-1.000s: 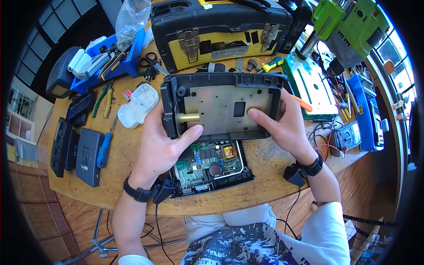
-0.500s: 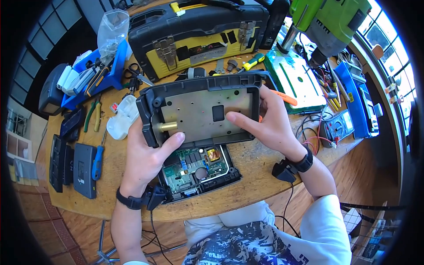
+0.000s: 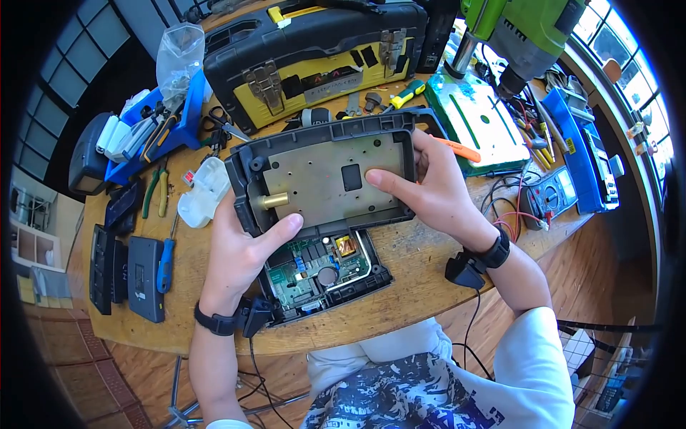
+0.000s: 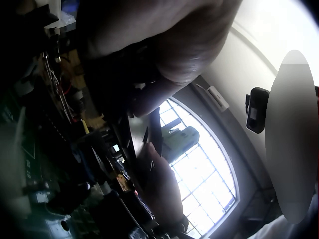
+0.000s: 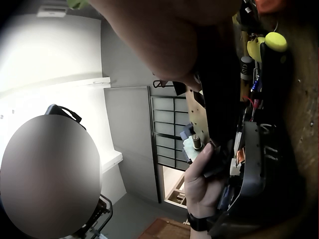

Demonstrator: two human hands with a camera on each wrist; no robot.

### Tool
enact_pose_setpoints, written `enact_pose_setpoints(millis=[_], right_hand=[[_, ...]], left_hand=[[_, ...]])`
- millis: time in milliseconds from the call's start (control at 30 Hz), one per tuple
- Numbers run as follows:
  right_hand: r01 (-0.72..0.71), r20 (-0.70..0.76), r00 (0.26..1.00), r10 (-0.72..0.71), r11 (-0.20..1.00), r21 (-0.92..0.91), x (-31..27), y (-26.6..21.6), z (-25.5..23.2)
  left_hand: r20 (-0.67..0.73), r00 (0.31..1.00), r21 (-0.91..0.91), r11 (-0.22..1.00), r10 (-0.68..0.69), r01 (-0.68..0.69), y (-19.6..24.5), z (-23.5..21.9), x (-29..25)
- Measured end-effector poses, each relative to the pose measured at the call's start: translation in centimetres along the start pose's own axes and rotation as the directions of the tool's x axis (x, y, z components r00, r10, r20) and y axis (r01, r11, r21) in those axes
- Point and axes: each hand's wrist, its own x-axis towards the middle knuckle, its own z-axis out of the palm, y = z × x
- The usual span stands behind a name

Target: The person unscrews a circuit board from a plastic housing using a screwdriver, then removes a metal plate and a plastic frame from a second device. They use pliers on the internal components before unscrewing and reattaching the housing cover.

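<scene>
Both hands hold a black plastic housing half (image 3: 336,129) up over the bench, its inside facing the head camera. A gold-toned metal plate (image 3: 314,179) with holes lies in it, and a brass post (image 3: 275,200) sticks out near its left end. My left hand (image 3: 243,250) grips the lower left end, thumb at the lower edge. My right hand (image 3: 436,189) grips the right end, its thumb pressed on the plate beside the square cutout. Below, partly hidden by the housing half, the other half holds a green circuit board (image 3: 289,289).
Behind stands a black and yellow toolbox (image 3: 307,86). An orange handle (image 3: 457,150) shows beyond the right hand, near a green drill press (image 3: 529,32). To the right is a multimeter (image 3: 550,196); on the left lie a blue screwdriver (image 3: 165,268), pliers (image 3: 157,193) and a white plastic piece (image 3: 204,196).
The head view has swung, so bench, hands and housing appear further left and slightly turned. Both hands keep the same grip on the housing half.
</scene>
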Motion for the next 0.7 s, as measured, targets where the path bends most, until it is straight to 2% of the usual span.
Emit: enact_pose_setpoints(millis=[67, 133, 200, 233, 267, 300, 333, 367, 433, 467, 567, 700], right_hand=[[-0.095, 0.018, 0.995, 0.094, 0.994, 0.047, 0.0, 0.0, -0.2], [-0.098, -0.006, 0.995, 0.099, 0.993, 0.066, 0.0, -0.1, -0.1], [-0.099, -0.032, 0.994, 0.102, 0.991, 0.086, 0.1, 0.0, -0.3], [-0.097, -0.032, 0.995, 0.1, 0.992, 0.077, 0.1, 0.3, -0.4], [-0.096, -0.03, 0.995, 0.098, 0.993, 0.068, 0.1, 0.6, -0.4], [-0.093, -0.034, 0.995, 0.095, 0.993, 0.074, 0.1, 0.9, -0.4], [-0.082, -0.032, 0.996, 0.086, 0.992, 0.099, 0.2, 1.2, -0.4], [-0.073, -0.027, 0.997, 0.077, 0.99, 0.124, 0.1, 1.3, -0.4], [-0.088, -0.02, 0.996, 0.092, 0.985, 0.148, 0.0, 1.2, -0.3], [-0.101, -0.014, 0.994, 0.105, 0.981, 0.165, -0.1, 1.0, -0.3], [-0.119, -0.002, 0.993, 0.121, 0.976, 0.184, -0.1, 0.8, -0.4], [-0.13, -0.037, 0.989, 0.14, 0.969, 0.208, -0.2, 1.3, -0.6]], left_hand=[[0.012, 1.0, 0.0, 1.0, 0.023, -0.023, 0.5, -0.3, 0.1], [0.027, 0.999, 0.003, 0.999, 0.047, -0.047, 1.0, -0.3, 0.4], [-0.131, 0.947, 0.251, 0.934, 0.294, -0.255, 1.3, -0.1, 1.0], [-0.124, 0.947, 0.258, 0.931, 0.298, -0.259, 2.0, 0.0, 1.0], [-0.084, 0.899, 0.557, 0.768, 0.43, -0.315, 3.3, 0.1, 0.7], [-0.002, 0.843, 0.792, 0.516, 0.537, -0.327, 4.4, 0.3, 0.5], [0.118, 0.81, 0.863, 0.344, 0.574, -0.369, 5.2, 0.6, 0.2], [0.121, 0.811, 0.865, 0.339, 0.572, -0.369, 5.9, 1.1, 0.2], [0.321, 0.822, 0.836, 0.266, 0.472, -0.479, 6.7, 2.5, 0.3], [0.325, 0.839, 0.809, 0.332, 0.436, -0.486, 6.5, 3.4, 0.5], [0.425, 0.821, 0.822, 0.216, 0.382, -0.527, 5.7, 4.7, 1.3], [0.449, 0.818, 0.829, 0.173, 0.358, -0.531, 5.5, 5.3, 1.9]])
